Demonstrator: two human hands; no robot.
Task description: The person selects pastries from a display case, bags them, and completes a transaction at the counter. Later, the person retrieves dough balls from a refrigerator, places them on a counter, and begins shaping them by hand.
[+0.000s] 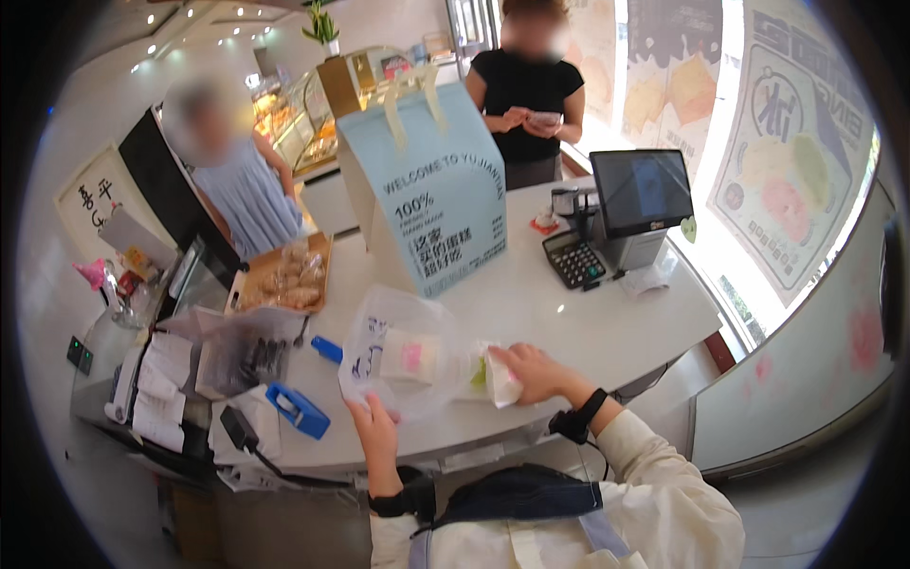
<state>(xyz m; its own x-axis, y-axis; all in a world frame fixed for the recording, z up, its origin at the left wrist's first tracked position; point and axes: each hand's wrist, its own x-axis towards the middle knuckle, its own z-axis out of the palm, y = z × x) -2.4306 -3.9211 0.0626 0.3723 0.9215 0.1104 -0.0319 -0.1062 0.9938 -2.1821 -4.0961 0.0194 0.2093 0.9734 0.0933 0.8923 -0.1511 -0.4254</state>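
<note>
My left hand (378, 428) grips the near edge of a translucent plastic bag (426, 306) with blue print, which lies tilted over the white counter. Inside it shows a white packaged item (411, 355) with a pink patch. My right hand (532, 371) holds a small white package (503, 384) by the bag's right side. Something green (480, 371) in clear wrap touches that package on its left. Just beyond the plastic bag a large light-blue paper bag (444, 192) with cream handles stands upright.
A blue tape dispenser (302, 411), a bin of dark items (245, 359) and a wooden tray of wrapped bread (284, 277) are at left. A calculator (574, 259) and a point-of-sale screen (642, 190) stand at right. Two people are across the counter (640, 323), one holding a phone (544, 119).
</note>
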